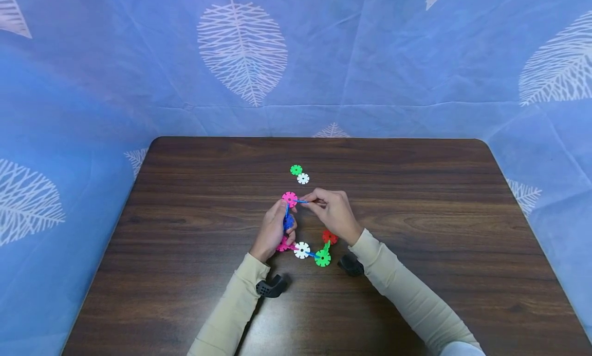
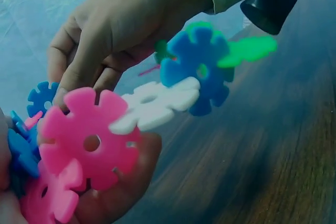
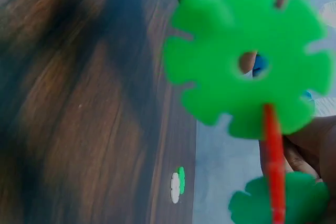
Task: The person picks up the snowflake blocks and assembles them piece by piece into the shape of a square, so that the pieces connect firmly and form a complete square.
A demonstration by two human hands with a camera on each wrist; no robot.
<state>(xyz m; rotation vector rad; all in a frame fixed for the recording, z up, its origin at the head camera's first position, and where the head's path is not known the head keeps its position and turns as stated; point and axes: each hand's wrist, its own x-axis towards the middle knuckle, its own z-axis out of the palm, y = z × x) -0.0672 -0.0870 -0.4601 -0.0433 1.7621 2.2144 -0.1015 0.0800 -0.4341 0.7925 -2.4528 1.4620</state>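
Observation:
My left hand grips a linked chain of slotted plastic discs just above the table. At its top is a pink disc, and a blue disc lies within the fingers. My right hand pinches another blue disc, seen edge-on, against the top pink disc's right side. From below the left hand the chain runs through a white disc and a green disc to a red disc. The left wrist view shows a large pink disc joined to a white disc. Fingers hide some joints.
Beyond the hands, a loose green disc and a loose white disc lie touching or nearly so on the brown wooden table. Blue leaf-patterned cloth hangs behind the table and at its sides.

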